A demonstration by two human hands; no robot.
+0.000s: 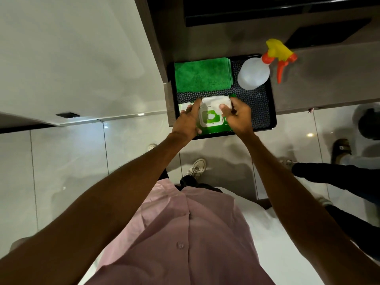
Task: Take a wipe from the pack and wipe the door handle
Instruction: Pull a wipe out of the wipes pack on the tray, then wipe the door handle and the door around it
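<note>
A green wipe pack (211,122) with a white flip lid lies at the front of a black tray (265,112). Above the lid a folded white wipe (213,102) is stretched between both hands. My left hand (188,120) pinches the wipe's left end and rests on the pack's left side. My right hand (236,116) grips the wipe's right end over the pack's right side. The lid's opening shows below the wipe. No door handle is in sight.
A folded green cloth (202,76) lies at the tray's back left, a white spray bottle (255,74) with yellow-orange trigger at its back right. The tray sits on a brown counter (320,79). Another person's legs and sandal (341,149) stand to the right on the tiled floor.
</note>
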